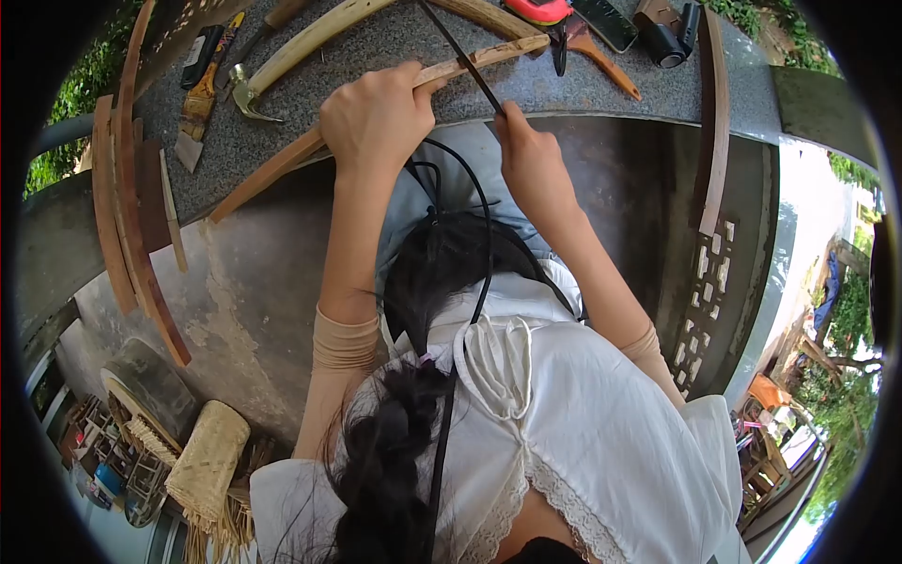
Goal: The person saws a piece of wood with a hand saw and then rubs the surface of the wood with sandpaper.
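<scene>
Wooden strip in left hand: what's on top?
A thin dark tool in the right hand crosses over the wooden strip; the left hand covers its middle, hiding the surface there.

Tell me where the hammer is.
In the head view, the hammer lies at the upper left on the grey tabletop, its claw end between the paintbrush on that side and the left hand.
</scene>
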### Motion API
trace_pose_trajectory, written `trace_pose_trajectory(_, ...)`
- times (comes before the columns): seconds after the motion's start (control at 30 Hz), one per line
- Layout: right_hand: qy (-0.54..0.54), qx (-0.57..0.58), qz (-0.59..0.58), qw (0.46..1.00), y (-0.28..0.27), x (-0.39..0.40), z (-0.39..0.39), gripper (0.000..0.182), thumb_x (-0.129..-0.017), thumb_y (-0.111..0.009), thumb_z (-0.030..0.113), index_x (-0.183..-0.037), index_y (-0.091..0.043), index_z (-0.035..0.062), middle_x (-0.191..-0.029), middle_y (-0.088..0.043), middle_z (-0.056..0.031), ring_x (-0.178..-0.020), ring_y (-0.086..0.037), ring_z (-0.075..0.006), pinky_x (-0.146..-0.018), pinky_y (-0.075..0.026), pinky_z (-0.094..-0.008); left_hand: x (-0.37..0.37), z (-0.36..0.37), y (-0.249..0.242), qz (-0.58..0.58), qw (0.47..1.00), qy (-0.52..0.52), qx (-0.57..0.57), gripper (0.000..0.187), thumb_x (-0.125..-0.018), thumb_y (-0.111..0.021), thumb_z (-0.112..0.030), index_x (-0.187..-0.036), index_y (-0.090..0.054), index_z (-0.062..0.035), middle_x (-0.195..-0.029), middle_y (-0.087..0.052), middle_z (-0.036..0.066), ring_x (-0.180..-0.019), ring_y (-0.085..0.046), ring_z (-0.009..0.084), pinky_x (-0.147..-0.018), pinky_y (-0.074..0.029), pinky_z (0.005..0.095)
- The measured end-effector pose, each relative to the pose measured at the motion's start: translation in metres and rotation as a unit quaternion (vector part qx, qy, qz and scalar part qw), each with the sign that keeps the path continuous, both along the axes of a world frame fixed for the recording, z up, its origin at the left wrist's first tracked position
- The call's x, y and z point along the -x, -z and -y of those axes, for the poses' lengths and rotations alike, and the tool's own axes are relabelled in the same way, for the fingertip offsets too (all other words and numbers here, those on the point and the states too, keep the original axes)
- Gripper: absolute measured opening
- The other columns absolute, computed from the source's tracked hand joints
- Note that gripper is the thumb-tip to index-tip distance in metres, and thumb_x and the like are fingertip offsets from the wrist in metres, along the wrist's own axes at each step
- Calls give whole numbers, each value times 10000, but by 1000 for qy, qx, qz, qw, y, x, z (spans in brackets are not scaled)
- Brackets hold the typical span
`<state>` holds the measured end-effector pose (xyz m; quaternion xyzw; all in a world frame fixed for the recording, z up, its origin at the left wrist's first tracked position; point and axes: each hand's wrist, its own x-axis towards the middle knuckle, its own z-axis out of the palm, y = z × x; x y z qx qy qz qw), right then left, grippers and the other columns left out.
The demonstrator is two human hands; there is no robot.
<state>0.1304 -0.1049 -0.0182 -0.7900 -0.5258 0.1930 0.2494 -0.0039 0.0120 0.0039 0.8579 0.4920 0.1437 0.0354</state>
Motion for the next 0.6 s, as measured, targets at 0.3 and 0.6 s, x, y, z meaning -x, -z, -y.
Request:
trace_pose_trajectory(0.3, 9, -1, -8, 1000, 15, -1, 42, 97, -954, -487, 139, -985, -462, 50, -620, -561, -274, -622, -567, -476, -532, -437, -557, 0, 2, -2, 0, 1000, 4, -1, 220, -804, -641, -429, -820, -713, -221, -615, -643, 89, -602, -651, 319, -515, -492, 413)
trace_pose_trajectory(0.6, 17, -17, -6, 1000, 20, -1, 34, 117, -947, -498, 128, -1029, -478, 47, -610, -562, -269, -623, -571, -468, -534, -435, -550, 0, -2, -2, 7, 1000, 5, 12, 234, -796, -645, -441, -805, -707, -216, -628, -648, 95, -612, -654, 319, -524, -495, 418)
